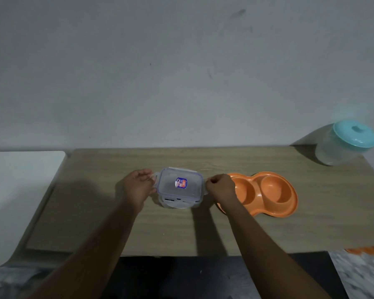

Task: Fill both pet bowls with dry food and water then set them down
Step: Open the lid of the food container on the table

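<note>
A clear plastic food container [179, 187] with a clip-on lid and a blue label stands in the middle of the wooden table [117, 223]. My left hand [138, 186] grips the clip on its left side, and my right hand [219, 186] pinches the clip on its right side. Just right of the container lies an orange double pet bowl [270, 194]; both of its wells look empty. My right hand and wrist hide the bowl's left edge. The container's contents cannot be made out through the lid.
A translucent jug with a teal lid [345, 143] stands at the table's far right corner against the grey wall. A white surface [20, 190] adjoins the table on the left. Something orange [363, 250] peeks out below the table's right front edge.
</note>
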Tool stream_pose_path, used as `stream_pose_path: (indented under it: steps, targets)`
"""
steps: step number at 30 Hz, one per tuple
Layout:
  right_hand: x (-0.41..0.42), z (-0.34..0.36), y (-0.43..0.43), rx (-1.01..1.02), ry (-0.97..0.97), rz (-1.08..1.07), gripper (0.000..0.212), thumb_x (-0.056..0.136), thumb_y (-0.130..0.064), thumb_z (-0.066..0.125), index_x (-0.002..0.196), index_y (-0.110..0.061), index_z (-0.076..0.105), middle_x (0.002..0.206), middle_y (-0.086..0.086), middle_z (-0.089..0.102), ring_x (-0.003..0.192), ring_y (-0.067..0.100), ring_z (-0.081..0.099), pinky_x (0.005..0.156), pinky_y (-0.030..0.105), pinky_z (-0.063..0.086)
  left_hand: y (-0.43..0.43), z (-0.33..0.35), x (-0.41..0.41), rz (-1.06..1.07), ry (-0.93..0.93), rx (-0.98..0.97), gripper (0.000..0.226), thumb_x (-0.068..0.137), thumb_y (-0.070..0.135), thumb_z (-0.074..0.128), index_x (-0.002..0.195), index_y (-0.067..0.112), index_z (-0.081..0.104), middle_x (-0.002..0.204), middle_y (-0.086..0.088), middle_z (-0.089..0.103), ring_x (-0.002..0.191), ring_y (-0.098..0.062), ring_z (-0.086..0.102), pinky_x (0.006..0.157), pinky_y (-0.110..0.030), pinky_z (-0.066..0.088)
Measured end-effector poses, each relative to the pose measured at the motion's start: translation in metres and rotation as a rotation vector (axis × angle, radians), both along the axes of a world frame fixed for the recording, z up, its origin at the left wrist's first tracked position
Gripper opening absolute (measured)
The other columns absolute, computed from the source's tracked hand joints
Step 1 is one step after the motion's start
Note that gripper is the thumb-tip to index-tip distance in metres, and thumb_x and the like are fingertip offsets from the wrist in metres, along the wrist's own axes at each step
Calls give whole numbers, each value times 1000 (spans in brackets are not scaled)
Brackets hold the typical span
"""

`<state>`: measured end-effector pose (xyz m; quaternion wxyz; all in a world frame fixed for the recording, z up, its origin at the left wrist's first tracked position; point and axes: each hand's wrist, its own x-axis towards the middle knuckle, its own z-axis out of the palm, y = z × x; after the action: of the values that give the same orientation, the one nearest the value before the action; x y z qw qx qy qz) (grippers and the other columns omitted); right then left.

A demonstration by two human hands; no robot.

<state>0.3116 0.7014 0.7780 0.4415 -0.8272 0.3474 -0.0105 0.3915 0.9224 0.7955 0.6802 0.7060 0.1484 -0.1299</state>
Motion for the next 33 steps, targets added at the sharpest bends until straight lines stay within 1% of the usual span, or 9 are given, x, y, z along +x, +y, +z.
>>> stream_pose_path:
  steps: [5, 11, 15, 16, 19, 24, 27, 30, 33]
  targets:
    - [39, 23, -6, 102, -222, -126, 13, 79, -26, 63, 83, -19, 73, 80, 2, 74, 78, 24, 71, 76, 44, 59, -10, 19, 19, 77, -19, -56, 22, 89, -10, 63, 108, 1, 60, 86, -7, 64, 70, -18, 62, 49, -20, 57]
    - [93, 5, -15, 205, -199, -90, 39, 89, -25, 54, 123, -9, 63, 120, 13, 66, 110, 30, 64, 95, 48, 53, -36, 10, 61, 139, 35, -21, 27, 89, -10, 62, 113, 3, 64, 93, -8, 65, 76, -15, 66, 55, -21, 59]
    - [95, -4, -10, 189, -97, -59, 26, 89, -12, 51, 112, -9, 64, 111, 9, 66, 113, 28, 57, 101, 31, 42, -50, -11, 67, 81, 22, 73, 31, 87, -10, 63, 114, 3, 67, 103, -14, 68, 93, -29, 69, 81, -43, 61]
    - [94, -7, -9, 199, -75, -43, 32, 89, -11, 52, 119, -6, 62, 120, 11, 64, 119, 29, 55, 105, 33, 40, -50, -19, 70, 57, 27, 95, 31, 85, -9, 64, 113, 5, 68, 102, -13, 69, 95, -29, 70, 85, -47, 60]
    - [91, -17, -8, 187, -45, -10, 50, 91, -11, 52, 140, 0, 46, 144, 18, 49, 134, 32, 46, 114, 39, 34, -45, -40, 75, -46, 41, 244, 27, 66, 15, 70, 90, 27, 74, 96, 2, 72, 91, -21, 71, 87, -46, 60]
    - [85, -14, -8, 44, -65, 74, 42, 95, -13, 46, 135, 2, 49, 139, 19, 53, 131, 34, 47, 109, 37, 35, -39, -54, 78, -187, -93, 422, 16, 66, 38, 63, 75, 50, 66, 107, 10, 74, 100, -10, 69, 97, -39, 56]
    - [70, -8, -6, -42, -103, 173, 42, 96, -14, 45, 136, 0, 47, 135, 21, 54, 126, 37, 49, 105, 39, 38, -34, -48, 70, -225, -168, 475, 23, 70, 45, 58, 84, 62, 63, 111, 16, 72, 106, -7, 66, 101, -39, 53]
    - [46, -6, 1, -151, -195, 294, 46, 89, -14, 42, 134, -8, 47, 121, 18, 54, 111, 39, 55, 93, 43, 47, -31, -21, 39, -265, -245, 542, 33, 83, 43, 59, 111, 60, 59, 125, 16, 66, 118, -10, 61, 103, -41, 51]
    - [11, -12, 16, -184, -238, 400, 62, 85, -12, 42, 146, -10, 36, 147, 22, 37, 132, 39, 40, 110, 48, 38, -29, 3, -3, -276, -339, 597, 40, 93, 27, 58, 130, 43, 54, 141, 9, 57, 130, -14, 54, 109, -42, 45]
